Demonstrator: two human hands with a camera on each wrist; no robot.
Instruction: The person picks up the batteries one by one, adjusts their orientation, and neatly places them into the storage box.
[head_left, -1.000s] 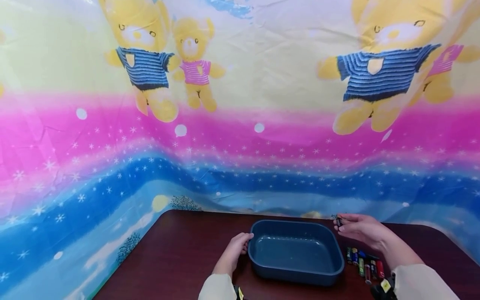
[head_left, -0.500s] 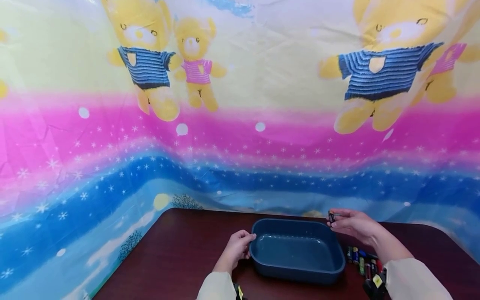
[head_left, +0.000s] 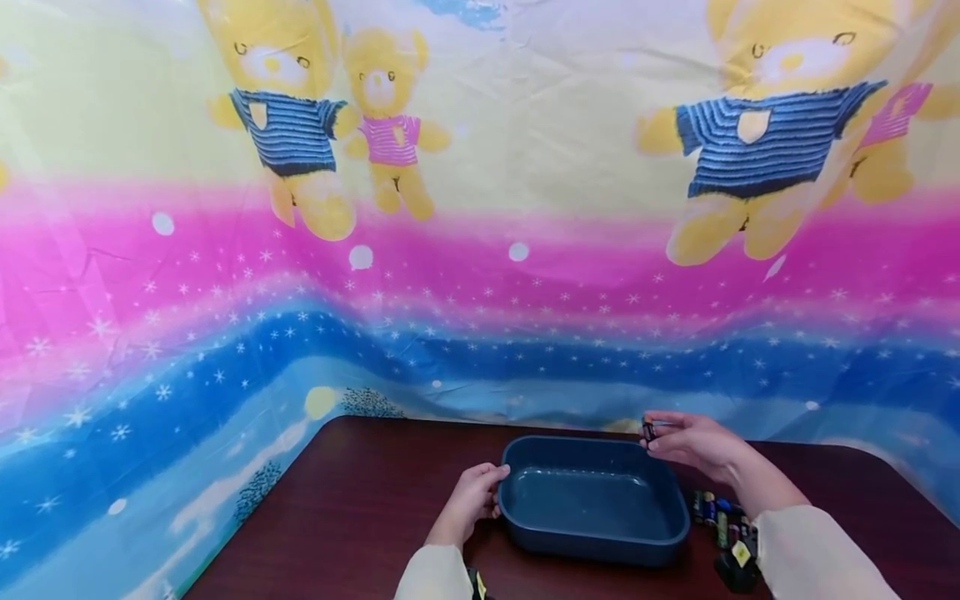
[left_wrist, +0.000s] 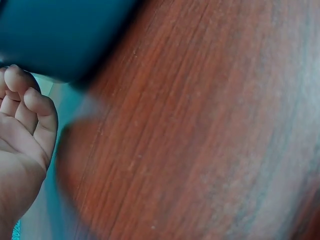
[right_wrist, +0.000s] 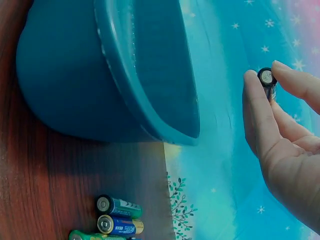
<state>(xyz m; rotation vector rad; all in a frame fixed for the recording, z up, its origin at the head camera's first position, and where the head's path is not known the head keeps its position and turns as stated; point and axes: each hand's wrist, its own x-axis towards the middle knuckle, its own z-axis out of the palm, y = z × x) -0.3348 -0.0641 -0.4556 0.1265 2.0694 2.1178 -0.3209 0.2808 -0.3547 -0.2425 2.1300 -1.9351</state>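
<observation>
A dark blue-grey plastic basin (head_left: 592, 546) stands on the table, with nothing lying on its visible floor. At its left rim my left hand (head_left: 474, 493) pinches the edge, thumb on top; the left wrist view shows that hand's curled fingers (left_wrist: 42, 112) beside the basin wall. My right hand (head_left: 693, 442) pinches a small dark battery (right_wrist: 267, 80) between thumb and fingers, held up near the basin's far right corner. In the right wrist view the battery's round metal end faces the camera. Several loose batteries (head_left: 722, 529) lie right of the basin, partly hidden by the right wrist.
The dark reddish-brown table (head_left: 337, 517) has rounded far corners. Behind it hangs a curtain (head_left: 480, 292) printed with bears and snowflakes. A black wrist camera (head_left: 738, 567) on the right sleeve sits close to the loose batteries.
My right hand has moved left with the battery, from beyond the basin's right side to its far right corner. My left hand stays at the left rim.
</observation>
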